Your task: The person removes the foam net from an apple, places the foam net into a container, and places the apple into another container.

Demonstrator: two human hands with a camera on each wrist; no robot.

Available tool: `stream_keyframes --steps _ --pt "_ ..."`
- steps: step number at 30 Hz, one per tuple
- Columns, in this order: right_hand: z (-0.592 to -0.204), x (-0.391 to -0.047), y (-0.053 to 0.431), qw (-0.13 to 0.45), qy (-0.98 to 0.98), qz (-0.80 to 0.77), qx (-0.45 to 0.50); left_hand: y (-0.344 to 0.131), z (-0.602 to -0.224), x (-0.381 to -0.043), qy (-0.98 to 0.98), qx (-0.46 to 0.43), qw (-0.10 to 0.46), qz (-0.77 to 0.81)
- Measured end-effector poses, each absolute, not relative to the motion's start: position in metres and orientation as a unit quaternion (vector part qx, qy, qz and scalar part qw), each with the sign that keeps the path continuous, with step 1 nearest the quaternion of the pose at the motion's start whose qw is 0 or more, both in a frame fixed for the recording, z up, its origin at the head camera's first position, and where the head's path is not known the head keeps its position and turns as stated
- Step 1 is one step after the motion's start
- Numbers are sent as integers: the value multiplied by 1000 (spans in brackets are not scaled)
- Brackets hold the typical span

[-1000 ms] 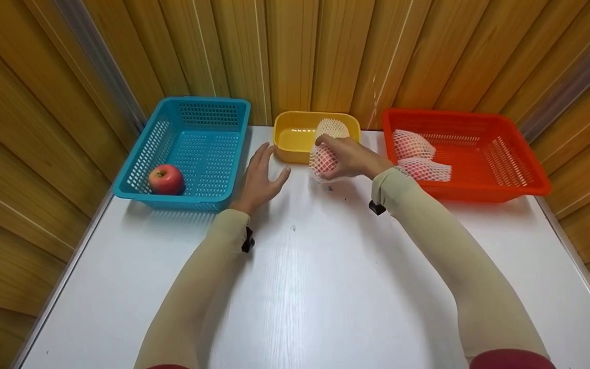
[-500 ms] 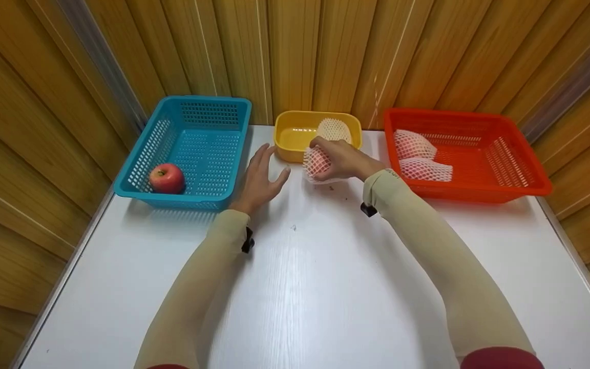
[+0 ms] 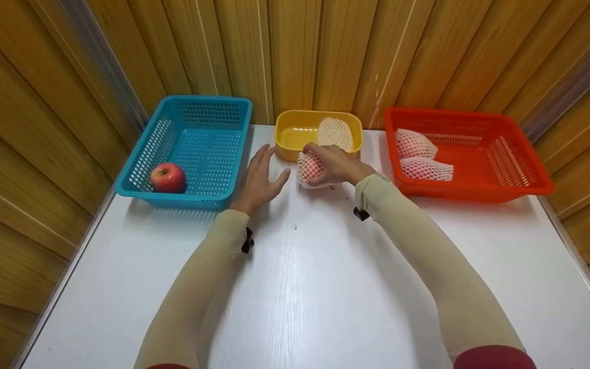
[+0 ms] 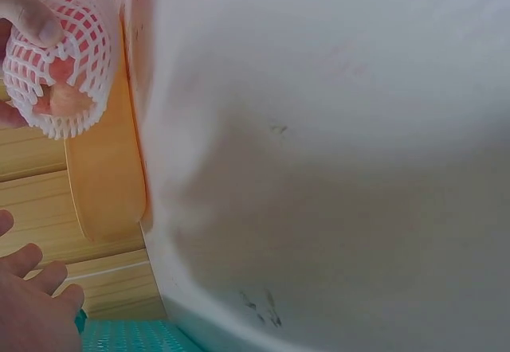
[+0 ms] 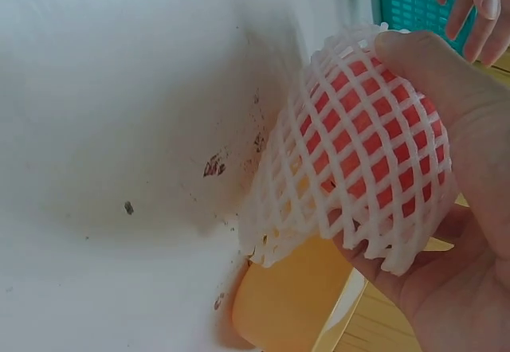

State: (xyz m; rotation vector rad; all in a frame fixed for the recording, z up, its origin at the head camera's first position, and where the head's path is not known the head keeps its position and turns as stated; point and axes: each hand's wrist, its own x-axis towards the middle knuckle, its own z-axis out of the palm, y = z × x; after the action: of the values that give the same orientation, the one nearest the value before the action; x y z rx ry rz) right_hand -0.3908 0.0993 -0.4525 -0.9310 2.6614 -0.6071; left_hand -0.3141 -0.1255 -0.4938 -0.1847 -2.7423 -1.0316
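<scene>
My right hand [image 3: 333, 163] grips an apple [image 3: 311, 168] wrapped in a white foam net, just in front of the yellow bin [image 3: 289, 154]. The right wrist view shows red skin through the mesh of the foam net [image 5: 362, 141], with my thumb along its upper side. My left hand [image 3: 259, 184] holds nothing; its fingers are spread between the blue basket and the yellow bin, apart from the netted apple. Inside the yellow bin lies a pale foam net [image 3: 335, 134]. A bare red apple [image 3: 167, 178] sits in the near left corner of the blue basket [image 3: 172, 196].
On the right stands a red basket [image 3: 479, 192] with two net-wrapped fruits, an upper one [image 3: 414, 144] and a lower one [image 3: 426, 169], at its left end. Wooden panels [image 3: 295, 56] wall in the white table [image 3: 295, 287] behind and at both sides.
My right hand has moved a little to the left with the netted apple, coming nearer to my left hand. The left hand has stayed in place.
</scene>
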Motion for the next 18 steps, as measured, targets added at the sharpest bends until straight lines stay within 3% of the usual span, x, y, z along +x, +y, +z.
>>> stream_keyframes --steps 18 --pt "-465 -390 84 134 902 -237 -336 -129 -496 -315 -924 -71 117 -357"
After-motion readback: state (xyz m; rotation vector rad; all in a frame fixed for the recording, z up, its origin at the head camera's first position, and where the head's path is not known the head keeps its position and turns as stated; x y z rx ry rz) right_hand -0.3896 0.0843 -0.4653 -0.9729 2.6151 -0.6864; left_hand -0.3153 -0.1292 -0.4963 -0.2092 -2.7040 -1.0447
